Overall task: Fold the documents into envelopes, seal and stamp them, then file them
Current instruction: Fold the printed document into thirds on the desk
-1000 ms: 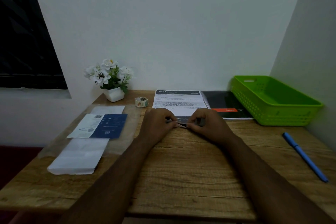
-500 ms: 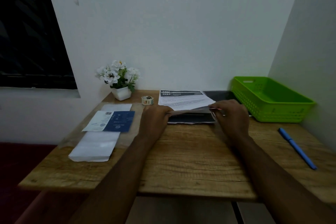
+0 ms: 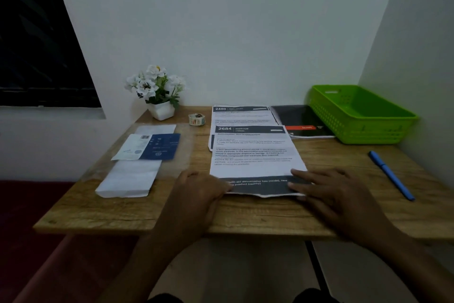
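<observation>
Nothing is folded yet: the document (image 3: 253, 155) lies flat under the right hand (image 3: 336, 194) with its straight fingers, the left hand (image 3: 199, 194) curled at its corner, grip unclear, envelopes (image 3: 127, 179) waiting left of it.

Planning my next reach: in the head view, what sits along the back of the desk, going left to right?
flower pot → tape roll → document stack → black folder → green basket

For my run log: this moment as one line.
document unfolded on desk | left hand grips near-left corner | right hand presses near-right corner
</observation>
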Demonstrator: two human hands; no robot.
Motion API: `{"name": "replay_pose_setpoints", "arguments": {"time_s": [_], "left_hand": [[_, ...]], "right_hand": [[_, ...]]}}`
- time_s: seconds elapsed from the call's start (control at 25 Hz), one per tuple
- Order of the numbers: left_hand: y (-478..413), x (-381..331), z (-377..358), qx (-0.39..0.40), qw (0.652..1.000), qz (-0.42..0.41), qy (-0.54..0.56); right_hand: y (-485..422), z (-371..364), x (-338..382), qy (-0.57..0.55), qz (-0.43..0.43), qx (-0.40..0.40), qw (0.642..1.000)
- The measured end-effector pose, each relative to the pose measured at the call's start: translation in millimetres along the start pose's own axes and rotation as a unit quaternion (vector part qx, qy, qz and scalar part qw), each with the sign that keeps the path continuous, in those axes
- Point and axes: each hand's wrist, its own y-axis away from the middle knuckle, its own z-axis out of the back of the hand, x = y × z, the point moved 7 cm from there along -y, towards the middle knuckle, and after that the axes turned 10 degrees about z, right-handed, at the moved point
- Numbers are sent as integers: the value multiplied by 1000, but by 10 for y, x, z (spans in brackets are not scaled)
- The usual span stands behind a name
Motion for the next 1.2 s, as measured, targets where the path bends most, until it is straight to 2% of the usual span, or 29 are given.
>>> {"name": "replay_pose_setpoints", "arguments": {"time_s": [0.28,0.4,0.48,0.6,0.76,0.92,1.2], "left_hand": [[256,-6,-16,16,999,5,29],[62,65,33,34,995,45,80],[-254,223,66,15,988,101,114],[-908,557,3,-9,982,165,89],[-1429,950,-246,-8,972,229,42],[-1461,1091,-482,8,974,225,33],[-1418,1270,-598,7,962,259,81]], "right_hand": [[164,-112,52,-103,-24,75,992],[62,31,17,-188,-40,23,981],[-118,97,-147,-221,-74,-16,972],[-509,32,-516,-268,-128,-47,954],[-887,-306,-1045,-233,-242,-60,940],[-887,-611,-1330,-170,-326,-62,928],[-866,-755,-1395,-218,-326,-72,917]]}}
